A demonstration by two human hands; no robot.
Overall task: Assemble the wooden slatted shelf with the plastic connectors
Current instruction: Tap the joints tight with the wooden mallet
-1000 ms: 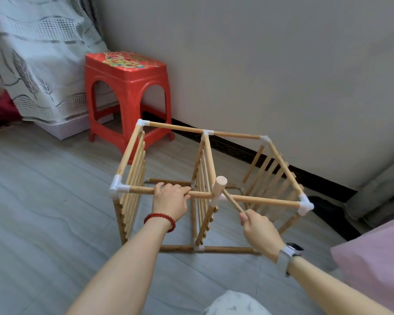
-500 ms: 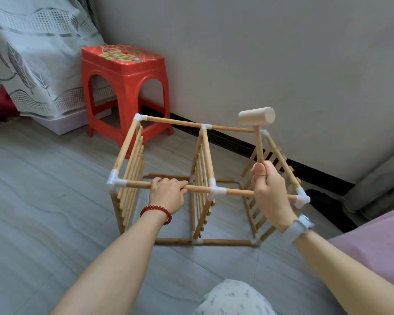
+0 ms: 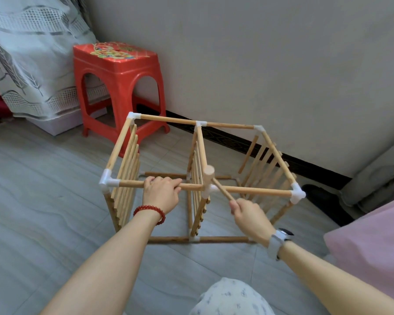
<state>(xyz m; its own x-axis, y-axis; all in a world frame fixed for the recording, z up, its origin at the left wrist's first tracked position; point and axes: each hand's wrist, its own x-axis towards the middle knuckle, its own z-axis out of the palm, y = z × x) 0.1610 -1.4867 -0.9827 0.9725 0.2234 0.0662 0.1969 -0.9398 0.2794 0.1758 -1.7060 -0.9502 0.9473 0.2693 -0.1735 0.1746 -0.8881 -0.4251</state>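
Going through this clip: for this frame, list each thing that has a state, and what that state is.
Shelf frame: standing on the floor, rods joined by white connectors.
Mallet: head down on the middle connector of the near top rod.
Left hand: grips the near top rod.
Right hand: grips the mallet handle.
Red stool: upright by the wall.

Pale tan wooden shelf (image 3: 200, 169) with white plastic corner joints (image 3: 107, 181). Behind it, a bright red stool (image 3: 118, 87) bearing a multicoloured picture on top. Left of the stool, a white curtain (image 3: 27, 55) printed with grey leaves. Red bead bracelet (image 3: 149, 212); grey floor (image 3: 43, 201).
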